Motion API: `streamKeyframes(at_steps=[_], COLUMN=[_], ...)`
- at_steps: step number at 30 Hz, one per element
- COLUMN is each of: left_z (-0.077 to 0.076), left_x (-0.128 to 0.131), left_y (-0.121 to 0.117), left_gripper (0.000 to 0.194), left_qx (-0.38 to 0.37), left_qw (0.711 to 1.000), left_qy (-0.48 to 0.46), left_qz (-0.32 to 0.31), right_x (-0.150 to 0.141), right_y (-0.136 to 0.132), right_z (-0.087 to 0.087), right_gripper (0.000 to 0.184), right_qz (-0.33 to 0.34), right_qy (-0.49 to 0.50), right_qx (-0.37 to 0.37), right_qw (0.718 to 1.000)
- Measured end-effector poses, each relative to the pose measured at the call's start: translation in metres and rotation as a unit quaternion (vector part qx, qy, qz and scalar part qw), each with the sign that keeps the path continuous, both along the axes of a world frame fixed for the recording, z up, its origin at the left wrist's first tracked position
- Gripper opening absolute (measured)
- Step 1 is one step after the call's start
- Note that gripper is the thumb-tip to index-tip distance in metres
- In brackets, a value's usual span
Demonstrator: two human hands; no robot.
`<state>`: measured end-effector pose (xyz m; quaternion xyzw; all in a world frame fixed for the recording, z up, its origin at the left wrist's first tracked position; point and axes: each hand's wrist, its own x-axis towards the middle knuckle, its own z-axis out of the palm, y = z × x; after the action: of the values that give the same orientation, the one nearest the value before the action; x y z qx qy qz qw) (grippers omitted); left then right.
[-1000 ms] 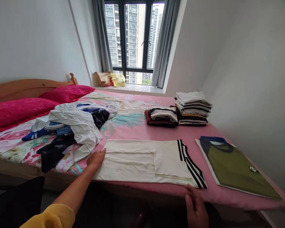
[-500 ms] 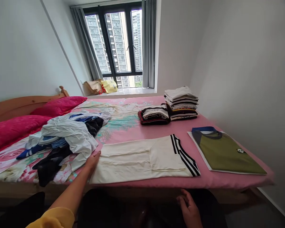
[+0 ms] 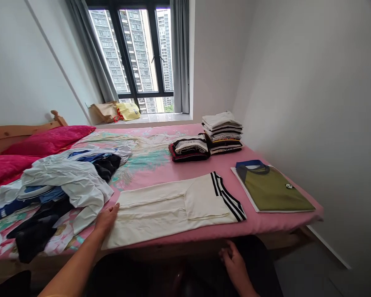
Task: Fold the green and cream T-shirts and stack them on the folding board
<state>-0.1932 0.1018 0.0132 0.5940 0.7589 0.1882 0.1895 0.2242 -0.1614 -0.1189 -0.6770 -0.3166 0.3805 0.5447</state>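
A cream shirt [image 3: 160, 214] with black-striped trim at its right end lies flat on the bed, its sides and a sleeve folded inward. My left hand [image 3: 107, 219] rests at the shirt's left end, with fingers stretched out along the hem and fingertips near its far corner. In front of the bed's edge, my right hand [image 3: 235, 262] hangs low over my dark-clothed leg, its fingers slightly bent and apart, holding nothing. To the right of the cream shirt, a folded olive-green shirt [image 3: 275, 190] with a panda patch lies on top of other folded clothing.
A loose heap of clothes [image 3: 77, 177] covers the left of the bed. Folded stacks, one low [image 3: 190, 149] and one tall [image 3: 223, 134], stand toward the back right. Red pillows [image 3: 52, 138] lie by the wooden headboard; bags [image 3: 128, 111] sit on the windowsill.
The camera view has turned to the right, so everything sits further left in the picture. My left hand remains at the shirt's hem and my right hand stays low before the bed.
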Motion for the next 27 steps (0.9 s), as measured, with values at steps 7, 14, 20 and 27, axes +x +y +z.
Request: streamKeyframes(at_steps=[7, 14, 20, 27], left_z=[0.03, 0.083, 0.068, 0.0], left_x=[0.046, 0.196, 0.359, 0.441], left_y=[-0.015, -0.026, -0.027, -0.032], left_gripper=[0.037, 0.04, 0.039, 0.029], left_qx=[0.069, 0.164, 0.128, 0.043], left_qw=[0.974, 0.963, 0.956, 0.957], left_qy=[-0.201, -0.206, -0.145, -0.091], left_qz=[0.082, -0.055, -0.22, -0.271], right_x=[0.0, 0.002, 0.013, 0.022], right_y=[0.002, 0.009, 0.016, 0.025], right_z=[0.005, 0.011, 0.024, 0.026], right_gripper=[0.051, 0.054, 0.047, 0.045], right_qz=[-0.008, -0.027, -0.046, -0.046], right_qy=[0.015, 0.079, 0.169, 0.243], right_qx=[0.002, -0.005, -0.003, 0.003], right_qw=[1.0, 0.997, 0.985, 0.969])
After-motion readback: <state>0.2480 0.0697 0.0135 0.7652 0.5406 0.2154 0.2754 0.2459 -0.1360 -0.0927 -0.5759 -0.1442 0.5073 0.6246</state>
